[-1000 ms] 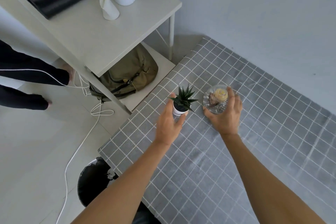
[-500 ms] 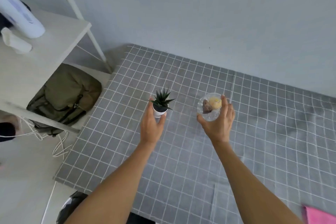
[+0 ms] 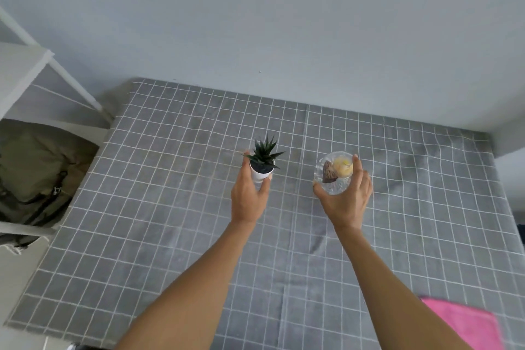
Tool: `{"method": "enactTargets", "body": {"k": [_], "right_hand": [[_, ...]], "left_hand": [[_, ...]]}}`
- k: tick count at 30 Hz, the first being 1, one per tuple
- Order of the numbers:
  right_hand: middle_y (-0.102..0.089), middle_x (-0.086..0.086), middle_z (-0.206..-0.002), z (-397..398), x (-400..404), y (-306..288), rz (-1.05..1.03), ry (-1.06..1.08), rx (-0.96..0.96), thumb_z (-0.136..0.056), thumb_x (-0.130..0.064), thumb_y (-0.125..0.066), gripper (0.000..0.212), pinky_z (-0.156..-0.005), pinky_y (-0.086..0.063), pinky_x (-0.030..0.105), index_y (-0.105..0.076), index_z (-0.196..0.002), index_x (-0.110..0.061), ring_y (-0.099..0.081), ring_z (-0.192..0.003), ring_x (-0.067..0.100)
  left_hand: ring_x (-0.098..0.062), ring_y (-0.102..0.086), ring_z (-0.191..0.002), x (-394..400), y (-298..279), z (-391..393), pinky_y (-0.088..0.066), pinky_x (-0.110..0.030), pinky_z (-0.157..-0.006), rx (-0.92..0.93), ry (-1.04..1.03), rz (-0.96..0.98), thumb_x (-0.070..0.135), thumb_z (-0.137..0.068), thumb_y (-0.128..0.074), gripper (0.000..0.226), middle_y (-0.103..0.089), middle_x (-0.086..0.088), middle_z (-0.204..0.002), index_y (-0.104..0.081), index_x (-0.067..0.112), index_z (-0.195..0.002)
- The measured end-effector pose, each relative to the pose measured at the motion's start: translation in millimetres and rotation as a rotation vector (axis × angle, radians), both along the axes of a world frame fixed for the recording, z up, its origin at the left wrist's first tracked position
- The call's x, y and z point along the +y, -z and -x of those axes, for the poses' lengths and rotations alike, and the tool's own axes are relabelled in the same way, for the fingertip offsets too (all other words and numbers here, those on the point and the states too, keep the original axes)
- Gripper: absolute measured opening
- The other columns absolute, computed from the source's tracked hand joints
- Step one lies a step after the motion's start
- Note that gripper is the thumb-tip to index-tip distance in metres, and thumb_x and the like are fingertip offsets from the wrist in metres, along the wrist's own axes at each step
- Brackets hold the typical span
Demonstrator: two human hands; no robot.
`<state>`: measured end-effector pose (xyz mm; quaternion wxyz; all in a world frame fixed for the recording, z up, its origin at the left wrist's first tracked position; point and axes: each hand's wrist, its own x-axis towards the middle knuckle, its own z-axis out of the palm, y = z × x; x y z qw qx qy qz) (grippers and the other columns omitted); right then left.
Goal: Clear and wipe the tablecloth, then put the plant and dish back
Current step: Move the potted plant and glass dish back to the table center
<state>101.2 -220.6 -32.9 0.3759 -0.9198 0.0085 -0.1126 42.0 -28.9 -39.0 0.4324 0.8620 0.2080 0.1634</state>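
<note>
Here the left hand [image 3: 248, 197] is clasping the plant [image 3: 262, 160]'s white pot, the right hand [image 3: 345, 199] cupping the glass dish [image 3: 333, 172]; both arms are reaching forward over the tablecloth [image 3: 170, 207].

I count one potted plant [image 3: 262, 160], one glass dish [image 3: 335, 172] with two things in it, one pink cloth [image 3: 466, 321], one green bag [image 3: 37, 170], one tablecloth [image 3: 170, 207].

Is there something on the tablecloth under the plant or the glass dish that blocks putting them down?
Nothing visible does. The left hand holds the plant, the right hand the glass dish. The tablecloth around them is bare; the pink cloth lies far off at the near right corner.
</note>
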Motion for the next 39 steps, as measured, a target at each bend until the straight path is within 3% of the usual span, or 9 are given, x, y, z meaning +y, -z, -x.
{"method": "enactTargets", "body": {"k": [3,6,9,14,19,21,28,35,39], "right_hand": [[-0.045,0.015,-0.125,-11.5,-2.0,7.2,-0.001,0.005,0.013,-0.062,-0.036,-0.085,0.1,-0.107,-0.025,0.042,-0.03,-0.145,-0.02,-0.04,-0.12,0.036],[-0.045,0.015,-0.126,-20.7,1.0,12.6,0.003,-0.011,0.021,-0.063,-0.036,-0.083,0.099,-0.102,-0.028,0.039,-0.031,-0.145,-0.019,-0.041,-0.117,0.035],[-0.044,0.016,-0.13,-29.7,6.4,20.6,0.006,-0.03,0.056,-0.063,-0.039,-0.083,0.099,-0.102,-0.032,0.044,-0.031,-0.146,-0.019,-0.04,-0.12,0.037],[-0.042,0.02,-0.131,-45.6,12.8,31.8,0.001,-0.053,0.096,-0.063,-0.048,-0.078,0.1,-0.11,-0.027,0.05,-0.027,-0.145,-0.022,-0.037,-0.126,0.042],[-0.037,0.025,-0.14,-54.9,14.7,36.2,0.055,-0.065,0.109,-0.066,-0.056,-0.076,0.104,-0.11,-0.026,0.052,-0.022,-0.148,-0.023,-0.033,-0.13,0.045],[-0.03,0.027,-0.146,-52.9,15.5,34.2,0.073,-0.081,0.118,-0.07,-0.058,-0.074,0.104,-0.111,-0.023,0.052,-0.015,-0.149,-0.026,-0.027,-0.135,0.045],[-0.011,0.032,-0.154,-48.6,12.5,27.1,0.178,-0.112,0.173,-0.074,-0.068,-0.064,0.104,-0.115,-0.02,0.049,-0.005,-0.151,-0.028,-0.015,-0.142,0.046],[0.002,0.029,-0.156,-45.3,10.0,14.8,0.319,-0.126,0.256,-0.076,-0.074,-0.054,0.109,-0.117,-0.014,0.048,0.01,-0.152,-0.029,-0.006,-0.145,0.041],[0.001,0.027,-0.157,-44.6,4.1,-1.5,0.425,-0.17,0.284,-0.079,-0.072,-0.052,0.106,-0.118,-0.009,0.047,0.012,-0.151,-0.028,-0.005,-0.146,0.039]], "left_hand": [[-0.024,-0.056,-0.119,-12.0,8.6,-13.0,-0.05,-0.034,-0.092,-0.001,0.015,-0.008,0.026,-0.089,-0.063,0.07,-0.055,-0.007,-0.136,-0.029,0.011,-0.148],[-0.024,-0.059,-0.115,-21.2,14.8,-26.6,-0.051,-0.036,-0.089,-0.013,0.022,-0.001,0.027,-0.089,-0.064,0.065,-0.058,-0.008,-0.131,-0.035,0.007,-0.143],[-0.024,-0.06,-0.114,-27.3,18.1,-40.4,-0.051,-0.035,-0.087,-0.012,0.021,-0.008,0.028,-0.088,-0.064,0.064,-0.058,-0.008,-0.131,-0.036,0.007,-0.142],[-0.025,-0.06,-0.111,-29.7,24.7,-65.5,-0.051,-0.038,-0.087,-0.005,0.001,0.015,0.032,-0.088,-0.063,0.06,-0.06,-0.009,-0.126,-0.041,0.005,-0.137],[-0.025,-0.062,-0.104,-31.7,27.5,-75.4,-0.042,-0.016,-0.083,0.009,0.007,-0.009,0.027,-0.087,-0.065,0.051,-0.063,-0.011,-0.117,-0.046,0.001,-0.127],[-0.025,-0.061,-0.105,-33.0,27.5,-74.8,-0.04,-0.014,-0.082,0.017,0.013,-0.014,0.029,-0.088,-0.065,0.051,-0.063,-0.011,-0.117,-0.046,0.002,-0.127],[-0.026,-0.053,-0.123,-29.9,30.0,-70.7,-0.048,-0.04,-0.096,0.073,0.044,-0.039,0.049,-0.089,-0.052,0.073,-0.052,-0.011,-0.136,-0.031,0.004,-0.142],[-0.029,-0.045,-0.13,-23.2,17.7,-59.8,-0.045,-0.039,-0.1,0.157,0.093,-0.038,0.046,-0.088,-0.058,0.093,-0.043,-0.014,-0.146,-0.003,0.006,-0.152],[-0.033,-0.038,-0.136,-17.2,8.1,-43.5,-0.046,-0.046,-0.1,0.22,0.124,-0.092,0.049,-0.089,-0.054,0.093,-0.025,-0.013,-0.156,0.001,0.006,-0.151]]}}
